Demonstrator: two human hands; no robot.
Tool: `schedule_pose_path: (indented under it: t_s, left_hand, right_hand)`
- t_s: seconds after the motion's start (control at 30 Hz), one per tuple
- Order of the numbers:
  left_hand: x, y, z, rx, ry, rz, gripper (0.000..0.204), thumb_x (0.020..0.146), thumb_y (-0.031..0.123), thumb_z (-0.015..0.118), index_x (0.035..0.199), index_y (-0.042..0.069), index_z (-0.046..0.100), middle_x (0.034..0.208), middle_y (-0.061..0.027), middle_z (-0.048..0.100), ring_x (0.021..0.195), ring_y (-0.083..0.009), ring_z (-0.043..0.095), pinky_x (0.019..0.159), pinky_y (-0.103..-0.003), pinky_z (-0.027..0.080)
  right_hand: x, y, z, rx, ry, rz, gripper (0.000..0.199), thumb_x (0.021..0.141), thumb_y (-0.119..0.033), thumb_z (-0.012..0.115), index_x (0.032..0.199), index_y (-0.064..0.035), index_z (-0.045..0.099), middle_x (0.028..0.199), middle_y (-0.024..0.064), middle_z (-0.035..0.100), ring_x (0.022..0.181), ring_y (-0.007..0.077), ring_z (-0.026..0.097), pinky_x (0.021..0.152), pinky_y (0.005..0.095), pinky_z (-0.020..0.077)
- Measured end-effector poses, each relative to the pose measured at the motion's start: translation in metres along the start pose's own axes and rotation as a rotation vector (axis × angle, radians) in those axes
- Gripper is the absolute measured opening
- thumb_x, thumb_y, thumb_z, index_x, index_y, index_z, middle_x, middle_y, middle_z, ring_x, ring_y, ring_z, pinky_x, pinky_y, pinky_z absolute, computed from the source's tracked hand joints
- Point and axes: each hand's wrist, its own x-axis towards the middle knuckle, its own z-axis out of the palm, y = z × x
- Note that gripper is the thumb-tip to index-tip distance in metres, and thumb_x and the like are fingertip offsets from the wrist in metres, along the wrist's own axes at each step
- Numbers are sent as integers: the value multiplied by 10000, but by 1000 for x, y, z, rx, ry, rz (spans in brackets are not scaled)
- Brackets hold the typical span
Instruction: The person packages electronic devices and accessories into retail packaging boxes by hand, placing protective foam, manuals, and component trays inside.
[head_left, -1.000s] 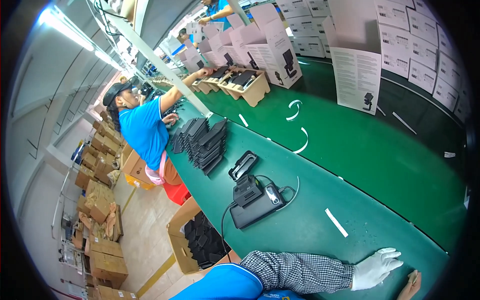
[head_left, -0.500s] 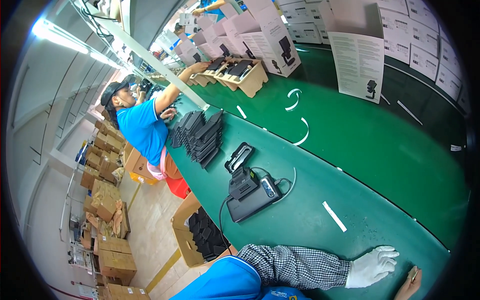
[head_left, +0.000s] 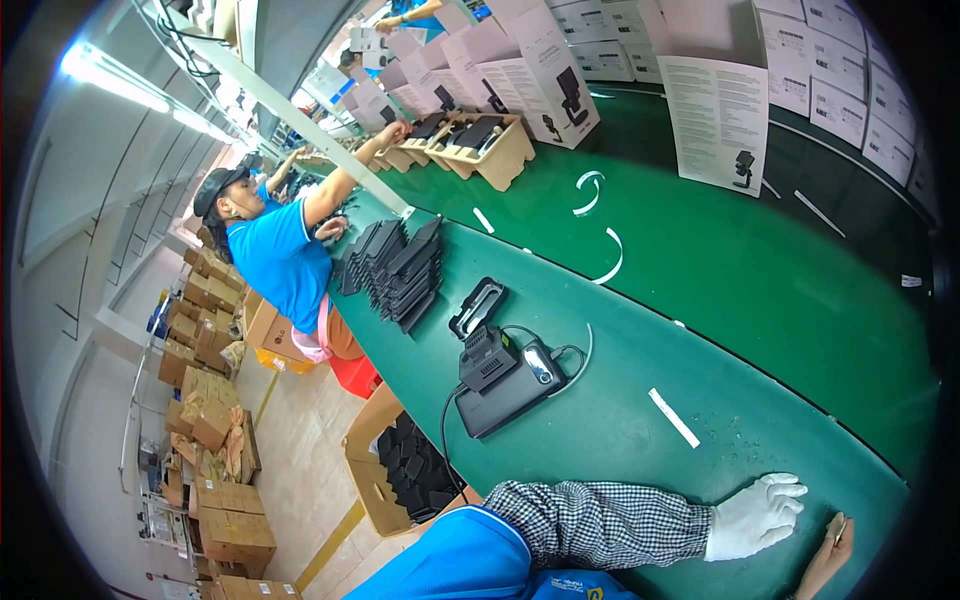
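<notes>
On the left, a co-worker in blue (head_left: 280,255) reaches over stacked black trays (head_left: 400,265). A dark scanner unit (head_left: 500,380) sits mid-table. Near right, the gloved left hand (head_left: 755,515) lies flat, fingers spread, on the green table (head_left: 800,290); the bare right hand (head_left: 835,545) pinches something small.

Left hand (head_left: 752,515) — white-gloved, fingers spread flat on the green belt (head_left: 760,300) (checked sleeve behind).
</notes>
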Motion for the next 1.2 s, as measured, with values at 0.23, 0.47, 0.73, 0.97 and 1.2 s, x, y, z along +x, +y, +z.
schedule_pose_path:
  t_s: [0.23,0.47,0.73,0.97,1.2]
  left_hand:
    - [-5,-6,-2,11,-3,3,192,885,202,468,847,25,530,1117,-99,522,1207,-285,387,1055,-424,251]
    - [-9,-7,-2,-27,18,-36,264,870,224,473,753,17,588,1099,-102,569,1206,-287,380,1038,-419,265]
    - [-10,-8,-3,-46,-3,-19,324,889,245,472,708,2,589,1064,-80,567,1206,-289,379,1051,-424,254]
    - [-12,-22,23,14,165,55,341,893,243,480,677,8,600,1052,-56,568,1211,-281,378,1053,-425,256]
    - [3,30,1,-31,-5,35,258,877,220,508,800,1,622,1051,-75,608,1142,-288,487,1018,-391,325]
  right_hand:
    - [0,-4,8,164,35,62,163,860,-100,556,893,34,642,796,144,648,686,252,593,691,328,487]
    - [-1,13,15,143,53,78,147,852,-99,566,884,23,640,786,142,639,689,249,584,696,324,480]
    - [-3,-8,11,112,32,100,154,862,-117,559,881,9,646,765,128,640,673,246,585,679,328,480]
    - [1,10,18,101,54,42,161,867,-117,547,845,4,650,729,117,640,630,248,579,643,339,479]
    - [-11,-32,-12,-15,83,-46,288,895,-171,487,646,-34,443,582,7,389,551,113,315,525,265,304]
